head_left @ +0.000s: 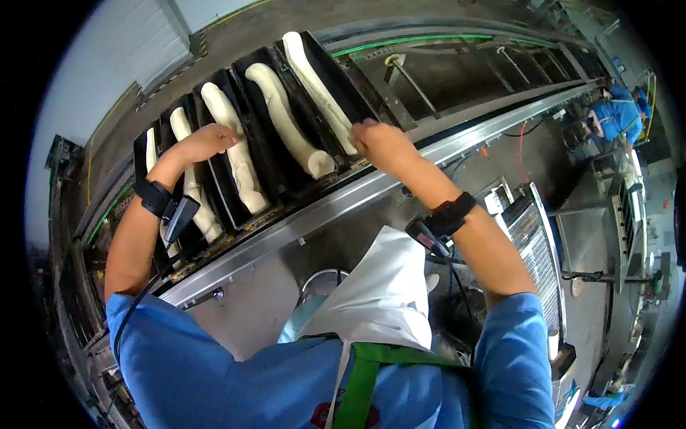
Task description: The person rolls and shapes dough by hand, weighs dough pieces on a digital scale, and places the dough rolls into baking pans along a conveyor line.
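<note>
Five long rolls of pale dough lie lengthwise in a row of black pans [268,150], one roll per pan. Above the dough roll in the middle pan [244,168] is my left hand [207,143], its fingers curled together; what they hold, if anything, is too small to tell. My right hand [375,141] is closed at the near end of the rightmost dough roll [314,86], its fingertips at the dough beside the pan wall. Between my hands lies another dough roll [286,125], curved in its pan. Both wrists wear black straps with small devices.
A metal rail [293,232] runs along the pans' near side. Rightward, the conveyor frame [429,93] continues with crossbars. A slatted metal rack [532,250] stands at the right. Another person in blue [616,118] is at the far right. A white apron [379,293] hangs below my arms.
</note>
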The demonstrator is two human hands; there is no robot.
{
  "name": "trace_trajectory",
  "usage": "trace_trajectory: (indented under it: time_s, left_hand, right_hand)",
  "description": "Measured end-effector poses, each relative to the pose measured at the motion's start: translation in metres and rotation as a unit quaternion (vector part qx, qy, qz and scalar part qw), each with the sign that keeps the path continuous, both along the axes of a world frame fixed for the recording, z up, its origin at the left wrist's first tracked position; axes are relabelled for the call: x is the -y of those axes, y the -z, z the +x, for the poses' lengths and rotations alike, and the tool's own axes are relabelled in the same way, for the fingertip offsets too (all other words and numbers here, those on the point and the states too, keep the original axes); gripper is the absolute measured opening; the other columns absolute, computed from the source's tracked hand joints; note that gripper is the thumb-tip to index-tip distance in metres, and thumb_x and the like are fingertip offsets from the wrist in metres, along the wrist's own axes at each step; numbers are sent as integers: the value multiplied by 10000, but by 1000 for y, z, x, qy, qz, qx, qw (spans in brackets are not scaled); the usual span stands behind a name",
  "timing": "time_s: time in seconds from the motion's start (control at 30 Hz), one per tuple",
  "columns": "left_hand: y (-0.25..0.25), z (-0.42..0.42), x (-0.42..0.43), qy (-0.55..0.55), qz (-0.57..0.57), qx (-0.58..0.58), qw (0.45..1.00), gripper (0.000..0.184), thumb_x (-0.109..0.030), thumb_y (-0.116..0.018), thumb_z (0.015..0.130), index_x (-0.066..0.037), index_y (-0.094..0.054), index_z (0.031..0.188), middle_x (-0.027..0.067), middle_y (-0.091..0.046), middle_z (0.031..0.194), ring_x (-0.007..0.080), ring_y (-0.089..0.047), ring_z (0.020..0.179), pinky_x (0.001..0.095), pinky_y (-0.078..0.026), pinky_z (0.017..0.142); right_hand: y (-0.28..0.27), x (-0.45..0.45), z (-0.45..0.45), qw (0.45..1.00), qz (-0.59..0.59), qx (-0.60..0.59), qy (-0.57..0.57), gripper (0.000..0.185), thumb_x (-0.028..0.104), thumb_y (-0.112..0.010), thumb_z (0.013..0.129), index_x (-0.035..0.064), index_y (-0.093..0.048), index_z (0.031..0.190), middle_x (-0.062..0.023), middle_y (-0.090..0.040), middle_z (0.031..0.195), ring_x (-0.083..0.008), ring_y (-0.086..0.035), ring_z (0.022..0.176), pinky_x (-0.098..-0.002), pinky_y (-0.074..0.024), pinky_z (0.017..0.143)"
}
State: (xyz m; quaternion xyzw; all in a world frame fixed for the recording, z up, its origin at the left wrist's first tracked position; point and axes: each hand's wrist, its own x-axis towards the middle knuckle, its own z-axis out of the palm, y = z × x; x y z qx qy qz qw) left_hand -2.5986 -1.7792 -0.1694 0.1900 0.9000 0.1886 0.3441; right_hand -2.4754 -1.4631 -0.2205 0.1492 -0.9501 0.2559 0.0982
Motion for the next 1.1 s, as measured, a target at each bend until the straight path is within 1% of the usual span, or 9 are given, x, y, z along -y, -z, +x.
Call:
trace_trajectory:
  time_s: [0.13, 0.3, 0.43, 0.57, 0.63, 0.77, 0.9, 0.97, 1.1]
  left_hand:
    - [14, 2, -2, 12, 97, -99, 990, 230, -181, -495, 771, 45, -523, 735, 82, -492, 602, 160, -487, 606, 328, -385, 538]
    - [-1, -29, -28, 64, -169, -342, 922, 184, -199, -471, 776, -33, -543, 809, 163, -576, 781, 337, -550, 746, 398, -420, 638]
    - [20, -78, -47, 59, 46, -362, 929, 191, -156, -459, 736, -3, -559, 790, 191, -571, 804, 353, -542, 783, 402, -425, 679]
    - [35, -147, -73, -7, -117, -226, 967, 285, -104, -424, 763, -46, -493, 1033, 178, -539, 1001, 320, -518, 910, 371, -404, 760]
    - [86, -214, -53, 266, -142, -247, 921, 393, -88, -393, 751, -51, -432, 1141, 196, -498, 1087, 336, -481, 992, 392, -388, 796]
    - [24, -147, -93, 74, -192, -188, 960, 564, -98, -458, 649, -96, -374, 1207, 181, -451, 1160, 343, -430, 1070, 494, -325, 856]
    - [39, -176, -73, 223, -122, -223, 941, 504, -88, -443, 682, -120, -412, 1185, 128, -499, 1110, 356, -414, 1076, 501, -238, 915]
    - [20, -115, -73, 139, -152, -427, 881, 435, -112, -487, 741, -148, -430, 1171, 109, -441, 1179, 278, -390, 1107, 484, -291, 891]
    - [-12, -32, -101, 378, -52, -263, 886, 463, -131, -499, 730, -177, -419, 1184, 78, -483, 1123, 261, -424, 1053, 472, -290, 869]
  right_hand:
    - [21, -5, 4, 994, 94, -55, -19, 88, 104, -485, 715, 71, -534, 781, -123, -553, 716, -308, -566, 621, -378, -469, 543]
    - [0, 0, 11, 990, 106, -51, -81, 110, 182, -496, 740, 94, -544, 785, -100, -553, 717, -276, -564, 657, -362, -459, 561]
    - [1, -1, 13, 991, 119, -20, -58, 233, 309, -479, 784, 88, -550, 798, -84, -549, 732, -247, -552, 683, -348, -445, 615]
    - [-10, -6, 18, 989, 133, -32, -57, 263, 320, -470, 795, 68, -546, 794, -101, -540, 727, -258, -549, 699, -356, -442, 640]
    - [-9, -5, 20, 989, 140, -30, -43, 269, 320, -470, 796, 62, -542, 794, -99, -534, 721, -265, -548, 690, -358, -445, 639]
    - [-15, -2, 27, 988, 143, -56, -31, 270, 318, -461, 806, 56, -526, 789, -102, -535, 734, -272, -547, 690, -362, -444, 624]
    - [-15, 2, 30, 987, 156, -40, 2, 274, 317, -442, 818, 55, -521, 800, -108, -531, 735, -288, -543, 698, -369, -442, 625]
    - [-10, 3, 27, 988, 143, -49, 9, 280, 324, -438, 820, 57, -522, 804, -116, -526, 738, -295, -537, 692, -374, -439, 616]
    - [-6, 5, 26, 987, 148, -67, 13, 274, 313, -436, 820, 52, -520, 812, -115, -522, 740, -292, -530, 697, -379, -426, 612]
